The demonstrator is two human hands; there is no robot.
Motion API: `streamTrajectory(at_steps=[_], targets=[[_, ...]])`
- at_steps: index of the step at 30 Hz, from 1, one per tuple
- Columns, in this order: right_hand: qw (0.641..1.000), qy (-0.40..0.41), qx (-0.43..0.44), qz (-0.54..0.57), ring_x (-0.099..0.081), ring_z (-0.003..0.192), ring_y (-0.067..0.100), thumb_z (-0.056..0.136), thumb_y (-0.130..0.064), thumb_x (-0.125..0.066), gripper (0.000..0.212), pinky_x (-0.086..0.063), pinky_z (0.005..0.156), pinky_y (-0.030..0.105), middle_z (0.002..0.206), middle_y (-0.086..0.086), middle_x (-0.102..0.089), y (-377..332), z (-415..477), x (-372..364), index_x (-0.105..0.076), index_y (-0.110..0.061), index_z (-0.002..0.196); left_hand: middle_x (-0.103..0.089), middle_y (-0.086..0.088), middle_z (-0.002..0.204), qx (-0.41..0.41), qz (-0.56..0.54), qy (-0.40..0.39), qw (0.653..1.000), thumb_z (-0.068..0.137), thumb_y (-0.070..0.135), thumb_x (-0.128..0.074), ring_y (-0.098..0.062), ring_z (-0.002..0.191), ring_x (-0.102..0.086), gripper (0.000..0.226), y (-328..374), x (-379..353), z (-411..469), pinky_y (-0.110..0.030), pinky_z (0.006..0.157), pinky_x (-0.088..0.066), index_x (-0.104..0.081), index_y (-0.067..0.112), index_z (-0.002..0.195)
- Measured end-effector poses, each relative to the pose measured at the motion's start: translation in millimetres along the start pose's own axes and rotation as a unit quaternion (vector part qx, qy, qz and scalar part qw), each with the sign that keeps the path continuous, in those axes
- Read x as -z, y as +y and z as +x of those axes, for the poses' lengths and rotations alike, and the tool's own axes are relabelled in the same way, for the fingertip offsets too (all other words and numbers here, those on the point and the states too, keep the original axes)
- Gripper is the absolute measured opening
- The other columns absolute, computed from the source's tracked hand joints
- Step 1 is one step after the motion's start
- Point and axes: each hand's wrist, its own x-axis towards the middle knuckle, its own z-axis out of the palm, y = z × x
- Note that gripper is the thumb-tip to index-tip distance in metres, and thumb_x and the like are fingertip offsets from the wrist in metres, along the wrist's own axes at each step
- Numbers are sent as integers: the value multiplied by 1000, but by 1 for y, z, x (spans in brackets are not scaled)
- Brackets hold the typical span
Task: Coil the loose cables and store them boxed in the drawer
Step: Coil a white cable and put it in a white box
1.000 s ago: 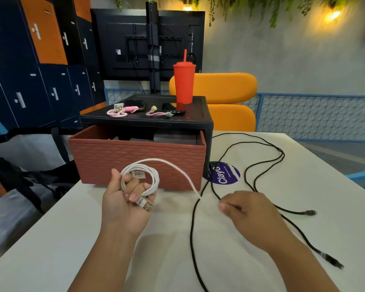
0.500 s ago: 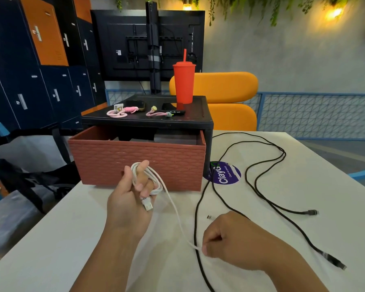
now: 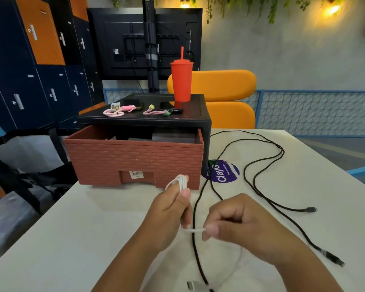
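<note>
My left hand [image 3: 169, 213] grips a coil of white cable [image 3: 180, 181], its loops sticking out above my fingers. My right hand [image 3: 236, 223] pinches the loose strand of that white cable just right of the left hand. The cable's tail drops under my right wrist and ends in a white plug [image 3: 193, 285] at the bottom edge. A long black cable [image 3: 259, 186] lies loose on the white table [image 3: 72, 239] to the right. The brick-patterned red drawer [image 3: 135, 163] stands pulled out under a black stand [image 3: 148, 121], behind my hands.
On the black stand sit a red tumbler with straw [image 3: 181, 81] and two pink coiled cables [image 3: 116, 110] [image 3: 155, 111]. A purple sticker [image 3: 222, 170] marks the table beside the drawer. An orange chair [image 3: 223, 98] stands behind; blue and orange lockers [image 3: 30, 60] line the left.
My left hand has turned and moved right and toward me with the coil. My right hand came up close to it, and the white strand between them is now short.
</note>
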Motion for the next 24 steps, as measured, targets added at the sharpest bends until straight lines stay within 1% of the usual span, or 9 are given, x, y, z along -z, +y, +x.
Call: streamTrajectory(at_steps=[3, 6, 9, 13, 15, 18, 20, 22, 24], targets=[[988, 150, 26, 24, -41, 41, -2, 64, -16, -70, 13, -32, 47, 4, 42, -12, -49, -3, 3, 1, -64, -17, 52, -48, 5, 49, 12, -20, -32, 999, 98, 27, -35, -9, 58, -47, 33, 2, -2, -1, -15, 63, -42, -59, 5, 92], [948, 315, 22, -33, -35, 39, 1, 66, -23, -80, 26, -30, 43, 8, 41, -10, -44, 7, 7, 8, -61, -15, 51, -42, 6, 45, 47, -83, -76, 993, 93, 51, -31, -9, 50, -41, 49, 8, -6, -5, -16, 58, -38, -71, 25, 85], [915, 395, 1, -76, -41, 47, 1, 75, -19, -72, 22, -35, 47, 11, 49, -7, -52, 18, 13, 12, -61, -11, 58, -33, 4, 40, 73, -201, -145, 966, 87, 53, -31, -9, 42, -33, 54, 12, -9, -8, -13, 53, -38, -74, 20, 94], [922, 362, -20, -140, -42, 49, 2, 83, -26, -65, 25, -35, 49, 10, 49, -12, -51, 28, 17, 10, -61, -19, 59, -30, 7, 37, 77, -305, -163, 935, 80, 43, -54, -7, 35, -27, 34, 13, -7, -8, -23, 59, -41, -70, 14, 74], [932, 319, -28, -167, -43, 50, 1, 88, -40, -56, 32, -35, 49, 11, 51, -10, -52, 32, 17, 7, -60, -24, 61, -29, 7, 36, 99, -371, -141, 912, 79, 36, -58, -7, 31, -26, 29, 13, -6, -8, -26, 59, -46, -65, 13, 64], [968, 244, -18, -64, -47, 50, -5, 85, -52, -39, 43, -36, 51, 9, 52, -11, -55, 30, 16, -1, -67, -18, 79, -29, 7, 35, 125, -451, -111, 877, 80, 35, -50, -6, 28, -27, 32, 14, -6, -7, -25, 55, -48, -59, 13, 59], [981, 194, -18, 14, -49, 47, -7, 77, -53, -46, 47, -37, 47, 7, 50, -21, -53, 29, 16, -5, -64, -12, 90, -30, 8, 34, 130, -484, -105, 859, 80, 38, -48, -5, 27, -28, 34, 15, -5, -6, -25, 55, -49, -57, 14, 58], [981, 189, -27, -22, -49, 51, -7, 68, -58, -55, 50, -37, 51, 9, 56, -23, -55, 34, 19, -8, -62, -16, 94, -30, 9, 34, 131, -493, -104, 854, 80, 42, -51, -4, 27, -29, 36, 13, -5, -5, -25, 55, -49, -55, 14, 58], [972, 218, -36, -79, -50, 60, -6, 74, -58, -50, 39, -37, 59, 13, 65, -21, -58, 40, 24, -11, -60, -24, 91, -31, 9, 36, 121, -482, -114, 860, 77, 47, -63, -4, 29, -30, 38, 10, -5, -5, -25, 57, -50, -55, 15, 59]])
